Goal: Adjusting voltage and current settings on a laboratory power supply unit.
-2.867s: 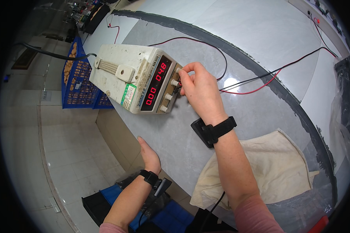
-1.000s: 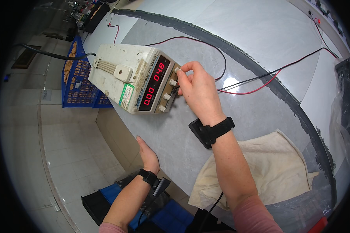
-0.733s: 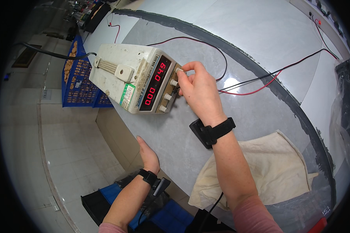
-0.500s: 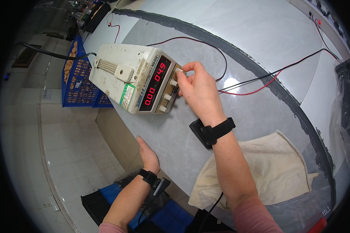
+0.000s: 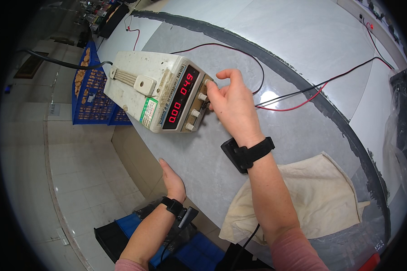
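A bench power supply [image 5: 135, 77], a cream box with a lit red digital display, stands tilted in view on the grey table. Its front carries several small knobs. My right hand [image 5: 236, 106] is at the uppermost knob [image 5: 208, 83], thumb beside it and index finger bent and lifted away, with a gap between them. Nothing is held in it. By the table's near left edge is my left hand [image 5: 173, 181], a digit stretched out and the other fingers mostly hidden; I see nothing in it. Each wrist wears a black strap with a small device.
A cream cloth [image 5: 319, 194] lies under my right forearm. Red and black leads [image 5: 294, 104] run across the table [image 5: 199, 171] to a strip at the far right. Left of the power supply is a blue basket [image 5: 92, 106] with small tan pieces. Blue and black bins sit below.
My right index finger has come off the uppermost knob, and the hand has shifted slightly right. My left hand and the power supply look unmoved.
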`<state>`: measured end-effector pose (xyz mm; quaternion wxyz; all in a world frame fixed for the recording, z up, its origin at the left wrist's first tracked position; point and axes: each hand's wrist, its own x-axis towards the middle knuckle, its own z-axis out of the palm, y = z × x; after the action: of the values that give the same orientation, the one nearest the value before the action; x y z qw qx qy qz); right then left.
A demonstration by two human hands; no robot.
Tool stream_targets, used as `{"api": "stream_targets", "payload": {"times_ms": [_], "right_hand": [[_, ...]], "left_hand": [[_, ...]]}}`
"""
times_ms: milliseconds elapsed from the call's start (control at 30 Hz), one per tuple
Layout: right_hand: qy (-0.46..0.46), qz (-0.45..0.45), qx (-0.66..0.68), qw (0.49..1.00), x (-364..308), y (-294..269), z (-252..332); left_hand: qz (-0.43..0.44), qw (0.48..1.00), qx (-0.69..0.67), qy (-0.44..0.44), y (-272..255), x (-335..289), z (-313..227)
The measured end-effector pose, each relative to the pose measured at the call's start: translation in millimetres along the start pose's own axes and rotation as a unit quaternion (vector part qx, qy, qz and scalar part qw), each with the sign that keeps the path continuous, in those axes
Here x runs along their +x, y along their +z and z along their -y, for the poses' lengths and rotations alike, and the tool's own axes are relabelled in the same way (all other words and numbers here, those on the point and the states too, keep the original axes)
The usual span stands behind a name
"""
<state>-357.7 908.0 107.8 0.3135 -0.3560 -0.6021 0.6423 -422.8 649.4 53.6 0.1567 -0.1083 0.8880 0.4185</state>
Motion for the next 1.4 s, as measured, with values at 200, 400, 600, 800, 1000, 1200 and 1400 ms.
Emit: {"api": "stream_targets", "payload": {"times_ms": [200,400,600,800,1000,1200,1400], "right_hand": [[-0.011,-0.014,0.018,1.0,2.2,-1.1,-0.8],[-0.013,-0.013,0.033,0.999,2.3,-2.2,-3.4],[-0.004,-0.012,0.029,0.999,3.0,-4.1,-3.6],[-0.004,-0.017,0.076,0.997,4.0,-3.1,-0.3],[0.078,-0.007,0.13,0.988,3.0,-22.4,10.5],[0.065,-0.021,0.209,0.976,4.3,-23.0,11.1],[0.052,-0.015,0.25,0.967,6.1,-24.4,11.8]], "left_hand": [[0.007,1.0,-0.009,0.006,-5.1,11.5,12.6],[0.018,1.0,-0.021,0.0,-1.9,3.7,4.1],[0.001,1.0,-0.014,0.003,0.9,3.6,4.6],[0.029,0.999,-0.042,0.008,-4.3,2.6,-0.3],[0.024,0.999,-0.031,0.027,0.2,9.6,9.7],[0.038,0.998,-0.051,0.025,-4.1,16.6,16.2],[-0.003,1.0,0.003,0.025,0.2,3.6,2.8]]}}
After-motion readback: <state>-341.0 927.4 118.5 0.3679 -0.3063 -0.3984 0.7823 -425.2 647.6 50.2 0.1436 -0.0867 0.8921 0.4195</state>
